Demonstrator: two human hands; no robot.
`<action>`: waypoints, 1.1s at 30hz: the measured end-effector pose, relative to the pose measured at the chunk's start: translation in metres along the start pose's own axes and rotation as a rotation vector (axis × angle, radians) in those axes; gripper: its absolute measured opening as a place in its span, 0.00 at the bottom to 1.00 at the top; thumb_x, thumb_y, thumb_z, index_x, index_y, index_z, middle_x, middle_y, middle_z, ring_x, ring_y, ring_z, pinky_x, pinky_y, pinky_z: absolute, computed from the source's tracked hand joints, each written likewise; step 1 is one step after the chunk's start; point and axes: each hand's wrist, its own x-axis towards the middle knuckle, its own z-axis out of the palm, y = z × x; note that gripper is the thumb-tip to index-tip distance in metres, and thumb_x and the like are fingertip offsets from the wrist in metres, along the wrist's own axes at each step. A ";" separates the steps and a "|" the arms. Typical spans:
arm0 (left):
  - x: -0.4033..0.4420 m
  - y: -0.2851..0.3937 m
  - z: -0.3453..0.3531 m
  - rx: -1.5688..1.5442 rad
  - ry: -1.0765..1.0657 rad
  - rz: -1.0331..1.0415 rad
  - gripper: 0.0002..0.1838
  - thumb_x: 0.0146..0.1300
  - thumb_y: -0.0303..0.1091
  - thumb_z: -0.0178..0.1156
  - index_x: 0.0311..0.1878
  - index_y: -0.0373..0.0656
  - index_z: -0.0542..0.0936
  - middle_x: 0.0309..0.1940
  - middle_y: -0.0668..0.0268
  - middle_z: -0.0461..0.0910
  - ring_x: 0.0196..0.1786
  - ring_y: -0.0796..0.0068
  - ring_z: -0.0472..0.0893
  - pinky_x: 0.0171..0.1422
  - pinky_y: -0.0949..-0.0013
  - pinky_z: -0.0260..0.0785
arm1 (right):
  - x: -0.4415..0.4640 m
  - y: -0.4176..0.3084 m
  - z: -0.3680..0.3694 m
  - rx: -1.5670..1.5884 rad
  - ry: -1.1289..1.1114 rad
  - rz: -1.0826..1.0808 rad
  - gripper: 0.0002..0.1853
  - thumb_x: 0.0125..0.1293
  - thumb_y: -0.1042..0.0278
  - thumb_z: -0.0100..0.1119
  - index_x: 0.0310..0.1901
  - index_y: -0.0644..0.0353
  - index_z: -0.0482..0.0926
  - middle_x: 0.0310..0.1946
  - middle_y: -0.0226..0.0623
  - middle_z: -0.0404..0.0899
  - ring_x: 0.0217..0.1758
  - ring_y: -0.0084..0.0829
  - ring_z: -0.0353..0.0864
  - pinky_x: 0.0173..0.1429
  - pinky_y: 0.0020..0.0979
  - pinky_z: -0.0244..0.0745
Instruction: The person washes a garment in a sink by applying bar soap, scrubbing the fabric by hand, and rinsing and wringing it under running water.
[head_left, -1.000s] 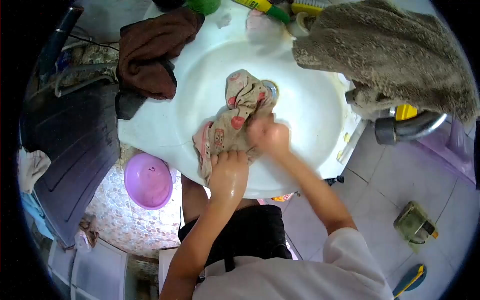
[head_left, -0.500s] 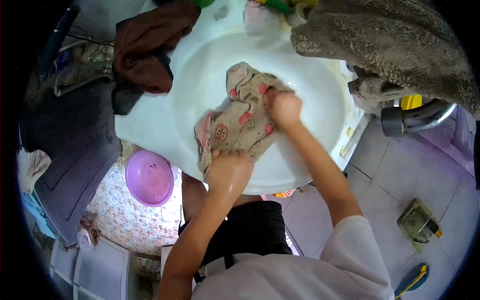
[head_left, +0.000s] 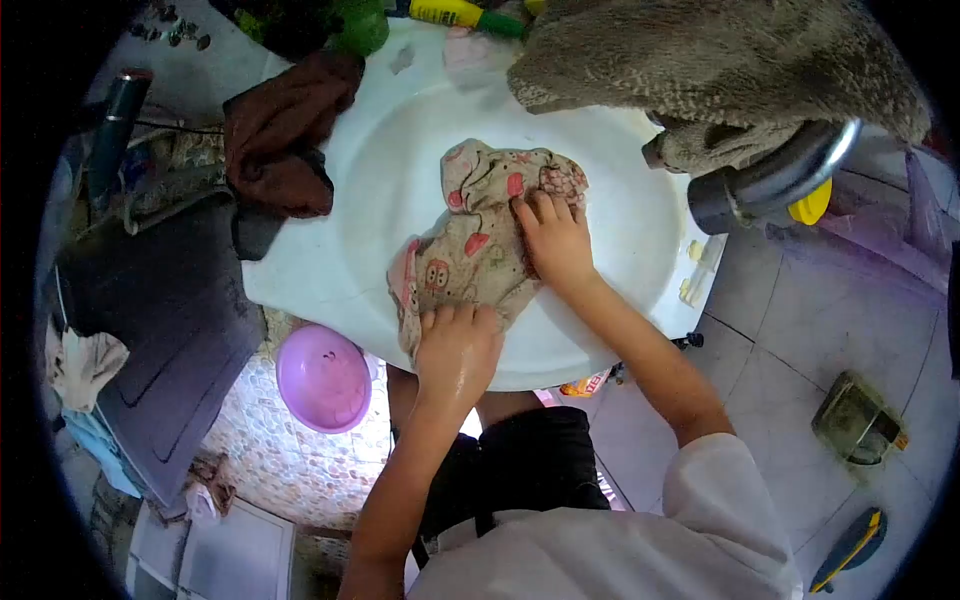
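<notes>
One cloth [head_left: 470, 243] lay in the basin [head_left: 635, 235], loosely spread, its folds concentrated at the middle and its near end close to the front rim. Your left hand [head_left: 457, 352] covered that near end, fingers bent and side by side; whether the hidden thumb pinched the fabric could not be told. Your right hand [head_left: 558, 247] lay on the cloth's right side, back upward, fingers slightly spread and tips on the fabric. Judged from this arrangement, working the cloth well called for a firm left anchor, broad right-hand contact and even pressure away from the anchor, lest the fabric bunch or slide. Smoothing the central folds would probably have helped. Outward, a grey towel [head_left: 700, 65] overhung the far right and a brown towel [head_left: 288, 140] the far left; both were best avoided. A purple bowl [head_left: 318, 385] stood below, to the left.
</notes>
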 end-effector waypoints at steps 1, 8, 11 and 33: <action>0.000 -0.001 -0.001 0.012 -0.027 -0.017 0.14 0.45 0.39 0.63 0.32 0.42 0.75 0.31 0.61 0.74 0.39 0.60 0.73 0.46 0.59 0.61 | 0.000 -0.001 -0.001 -0.058 -0.077 0.055 0.16 0.53 0.67 0.54 0.45 0.56 0.72 0.45 0.38 0.71 0.48 0.37 0.70 0.47 0.38 0.67; 0.006 -0.009 0.005 0.137 -0.061 0.028 0.15 0.47 0.37 0.63 0.38 0.41 0.76 0.35 0.59 0.75 0.42 0.57 0.74 0.47 0.57 0.65 | -0.004 -0.020 0.009 -0.200 -0.339 0.294 0.13 0.55 0.68 0.52 0.44 0.56 0.72 0.42 0.42 0.70 0.45 0.39 0.70 0.46 0.40 0.69; 0.007 -0.007 0.001 0.149 -0.093 0.054 0.12 0.49 0.34 0.62 0.38 0.43 0.76 0.32 0.59 0.75 0.40 0.56 0.75 0.43 0.56 0.67 | 0.009 -0.009 0.013 -0.263 -0.256 0.368 0.11 0.56 0.67 0.51 0.42 0.58 0.72 0.43 0.47 0.72 0.46 0.42 0.73 0.53 0.42 0.69; -0.016 -0.002 -0.095 0.205 -0.178 0.148 0.11 0.53 0.38 0.61 0.34 0.41 0.75 0.26 0.55 0.76 0.29 0.50 0.76 0.32 0.56 0.66 | -0.045 0.008 -0.036 1.433 -0.410 0.507 0.09 0.51 0.73 0.57 0.36 0.56 0.78 0.29 0.39 0.78 0.37 0.31 0.79 0.39 0.32 0.73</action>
